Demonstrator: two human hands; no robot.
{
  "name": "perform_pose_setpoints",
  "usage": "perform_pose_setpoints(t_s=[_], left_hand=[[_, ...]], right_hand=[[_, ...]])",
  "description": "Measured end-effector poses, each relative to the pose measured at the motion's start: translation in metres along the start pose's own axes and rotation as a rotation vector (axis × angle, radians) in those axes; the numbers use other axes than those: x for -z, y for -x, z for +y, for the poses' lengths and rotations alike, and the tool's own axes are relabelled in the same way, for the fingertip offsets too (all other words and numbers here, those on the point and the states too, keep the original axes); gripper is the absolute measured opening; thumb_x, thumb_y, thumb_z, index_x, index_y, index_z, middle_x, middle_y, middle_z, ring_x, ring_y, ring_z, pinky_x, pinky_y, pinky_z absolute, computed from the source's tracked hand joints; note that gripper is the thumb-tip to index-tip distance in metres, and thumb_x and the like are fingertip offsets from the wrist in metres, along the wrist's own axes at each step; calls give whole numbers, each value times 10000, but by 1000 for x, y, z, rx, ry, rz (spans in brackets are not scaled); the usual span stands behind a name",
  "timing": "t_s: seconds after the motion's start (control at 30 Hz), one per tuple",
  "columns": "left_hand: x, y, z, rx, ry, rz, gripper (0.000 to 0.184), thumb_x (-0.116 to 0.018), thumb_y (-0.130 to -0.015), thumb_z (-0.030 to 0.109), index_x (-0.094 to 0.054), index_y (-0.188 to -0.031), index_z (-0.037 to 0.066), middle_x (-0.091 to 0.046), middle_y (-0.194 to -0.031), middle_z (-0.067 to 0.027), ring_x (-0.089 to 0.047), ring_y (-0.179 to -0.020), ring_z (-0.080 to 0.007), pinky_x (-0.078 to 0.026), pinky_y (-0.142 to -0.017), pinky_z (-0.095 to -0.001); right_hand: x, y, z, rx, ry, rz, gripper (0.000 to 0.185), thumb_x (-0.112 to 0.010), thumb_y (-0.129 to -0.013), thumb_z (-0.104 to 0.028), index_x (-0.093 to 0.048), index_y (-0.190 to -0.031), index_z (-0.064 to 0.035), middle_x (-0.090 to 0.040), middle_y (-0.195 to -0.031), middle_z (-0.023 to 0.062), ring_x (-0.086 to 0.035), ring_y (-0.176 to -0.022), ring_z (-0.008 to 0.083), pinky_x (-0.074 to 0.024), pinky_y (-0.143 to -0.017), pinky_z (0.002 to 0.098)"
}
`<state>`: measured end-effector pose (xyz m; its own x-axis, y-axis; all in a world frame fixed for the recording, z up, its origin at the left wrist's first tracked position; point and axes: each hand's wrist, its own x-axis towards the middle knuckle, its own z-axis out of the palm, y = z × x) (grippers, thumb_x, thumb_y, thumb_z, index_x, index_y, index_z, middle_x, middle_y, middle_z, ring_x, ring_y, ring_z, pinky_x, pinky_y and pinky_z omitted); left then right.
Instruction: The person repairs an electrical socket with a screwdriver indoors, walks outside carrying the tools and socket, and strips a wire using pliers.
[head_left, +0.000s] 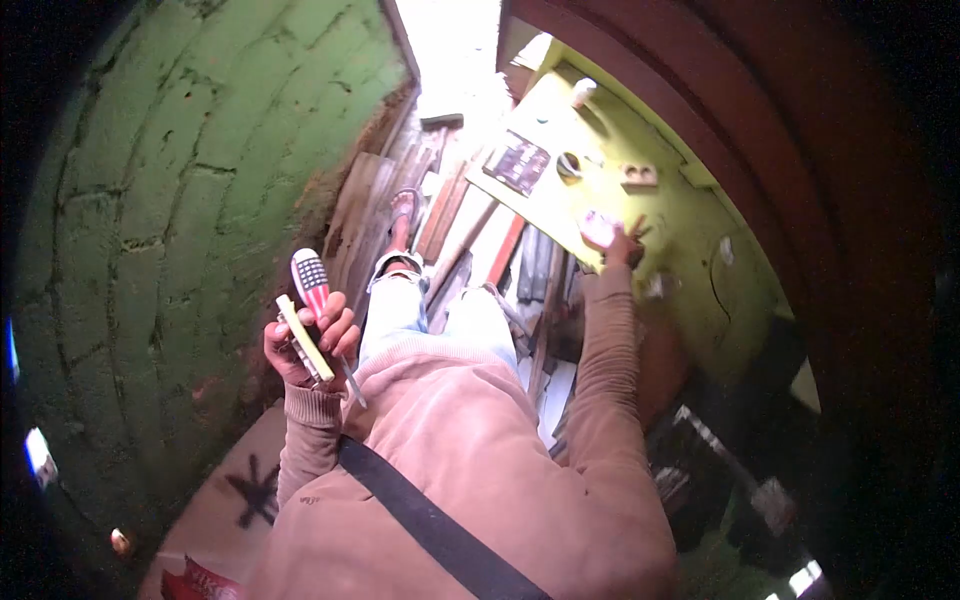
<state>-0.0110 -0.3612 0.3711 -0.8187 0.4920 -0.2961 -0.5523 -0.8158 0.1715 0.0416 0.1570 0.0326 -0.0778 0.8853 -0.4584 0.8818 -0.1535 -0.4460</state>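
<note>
My left hand (pixel 312 342) is closed around a screwdriver (pixel 312 280) with a red and white handle and a black checked patch; its metal shaft points down past my palm. The same hand grips a slim cream plastic piece (pixel 305 340) with small parts along one side, its kind unclear. My right hand (pixel 627 248) reaches over the yellow-green tabletop (pixel 690 260), fingers spread. At its thumb side is a pale pinkish-white object (pixel 598 229), overexposed and blurred; whether they touch I cannot tell.
On the tabletop are a dark rectangular panel (pixel 517 162), a round dark-centred item (pixel 569 166), a two-hole socket block (pixel 638 176) and a white bottle-like item (pixel 583 92). Wooden planks (pixel 445 215) cover the floor by my feet. A green brick wall (pixel 200 200) rises at left.
</note>
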Motion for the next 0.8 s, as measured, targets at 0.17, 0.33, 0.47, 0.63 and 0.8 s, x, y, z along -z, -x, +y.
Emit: perform_pose_setpoints(t_s=[0.17,0.33,0.47,0.63,0.8], left_hand=[[33,-43,29,-19,-11,42,306,-619,-818,294,-649,-902,2,-412,-827,-46,-411,-637,-132,-375,-578,-273],[77,-122,82,26,-40,47,327,-595,-813,299,-677,-902,-5,-431,-830,-56,-411,-630,-147,-388,-580,-292],[109,-191,137,58,-7,108,368,-589,-821,302,-677,-903,-46,-449,-849,-89,-427,-647,-156,-402,-591,-304],[108,-260,200,127,-5,180,424,-557,-810,309,-668,-943,-79,-446,-820,-92,-436,-655,-159,-401,-591,-307],[84,-330,246,264,-70,133,420,-562,-802,302,-643,-929,-90,-443,-794,-92,-441,-635,-165,-401,-583,-309]], right_hand=[[42,49,-122,-9,-375,-70,515,-650,-909,-320,-596,-1135,139,-695,-936,202,-699,-814,281,-610,-710,386],[-13,-20,-155,74,-324,115,518,-659,-892,-338,-592,-1156,103,-688,-956,189,-690,-826,281,-597,-704,399],[-56,-47,-168,82,-335,194,524,-667,-880,-353,-588,-1172,75,-682,-971,179,-683,-835,280,-587,-699,409],[-61,-66,-178,20,-338,237,534,-677,-864,-371,-583,-1193,39,-674,-991,166,-674,-846,279,-575,-693,421],[-47,-50,-155,-78,-340,248,547,-686,-848,-389,-578,-1214,3,-667,-1010,154,-665,-858,279,-563,-687,433]])
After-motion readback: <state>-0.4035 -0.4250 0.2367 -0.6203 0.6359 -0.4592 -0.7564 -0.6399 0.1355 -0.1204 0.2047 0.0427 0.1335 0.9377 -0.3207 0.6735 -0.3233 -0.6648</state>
